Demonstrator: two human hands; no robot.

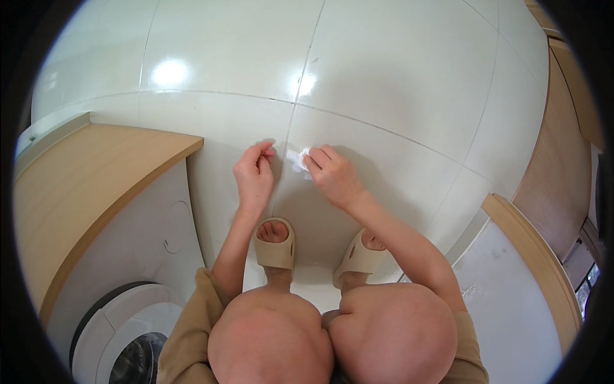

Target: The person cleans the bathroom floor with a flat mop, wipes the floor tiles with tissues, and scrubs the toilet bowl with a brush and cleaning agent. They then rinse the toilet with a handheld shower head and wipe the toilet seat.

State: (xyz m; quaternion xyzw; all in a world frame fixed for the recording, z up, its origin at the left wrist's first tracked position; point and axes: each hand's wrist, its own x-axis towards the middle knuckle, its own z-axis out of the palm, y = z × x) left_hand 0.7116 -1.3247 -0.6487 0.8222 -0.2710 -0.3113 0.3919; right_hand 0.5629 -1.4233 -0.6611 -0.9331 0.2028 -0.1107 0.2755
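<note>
My right hand [336, 174] pinches a crumpled piece of white tissue [298, 160] between its thumb and fingers, low over the pale floor tiles [379, 96]. The tissue's loose edges stick out to the left of the fingertips. To the left of the tissue is my left hand [255, 173], its fingers loosely curled and nothing visible in them; its palm is partly hidden. The two hands are apart. Below them, between my hands and my bent knees, are my feet in beige slippers [276, 249].
At the left a wooden countertop [110, 149] juts out above a white front-loading washing machine [139, 326]. A white panel [508, 283] with a wooden edge stands at the right. Farther right is a wooden door or panel [559, 139].
</note>
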